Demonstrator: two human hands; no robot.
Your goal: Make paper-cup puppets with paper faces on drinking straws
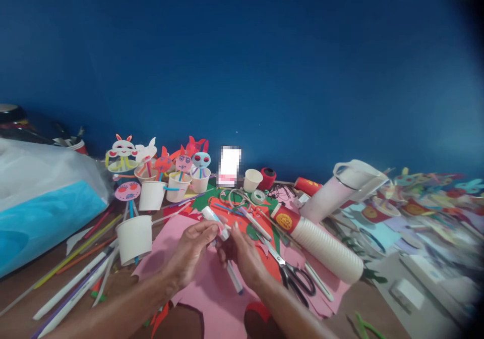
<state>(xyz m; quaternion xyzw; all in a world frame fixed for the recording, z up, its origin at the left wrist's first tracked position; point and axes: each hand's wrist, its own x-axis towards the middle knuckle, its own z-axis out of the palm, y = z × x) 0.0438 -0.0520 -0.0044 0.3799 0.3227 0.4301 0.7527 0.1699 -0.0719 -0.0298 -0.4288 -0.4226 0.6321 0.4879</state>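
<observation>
My left hand (194, 248) and my right hand (244, 253) meet over pink paper (215, 303), fingers bent. Between their fingertips is a small white tube (214, 217) with blue print, tilted. The left thumb and fingers pinch at its lower end. My right hand's fingers curl close against that end too; exactly what they grip is partly hidden. Below them a white pen (234, 278) with a dark tip points down over the paper. To the right, scissors (282, 263) with black handles lie near a capped white marker (255, 223).
At left stand white paper cups (134, 238) with paper animal faces (127, 191) on coloured stems. A stack of paper cups (327, 248) lies at right, beside a clear pitcher (333, 192). A roll of tape (258, 196) sits behind; markers (75, 278) lie front left.
</observation>
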